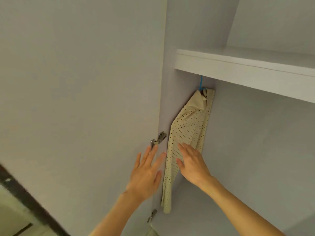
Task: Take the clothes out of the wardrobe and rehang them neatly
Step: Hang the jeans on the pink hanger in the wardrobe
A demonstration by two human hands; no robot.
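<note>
A cream shirt with dark polka dots (pixel 187 126) hangs on a blue hanger (pixel 201 83) at the far left of the open wardrobe, pressed close to the side wall. The hanger's hook goes up behind the shelf, so the rail is hidden. My right hand (pixel 192 164) is open, fingers spread, resting flat against the shirt's lower part. My left hand (pixel 146 174) is open too, held up just left of the shirt's hanging sleeve, in front of the door's edge, holding nothing.
A white shelf (pixel 238 68) runs across above the hanging space. The open wardrobe door (pixel 76 99) fills the left, with metal hinges (pixel 158 139) beside my left hand and another hinge (pixel 151 216) lower down. The wardrobe's grey back wall (pixel 255 142) lies to the right.
</note>
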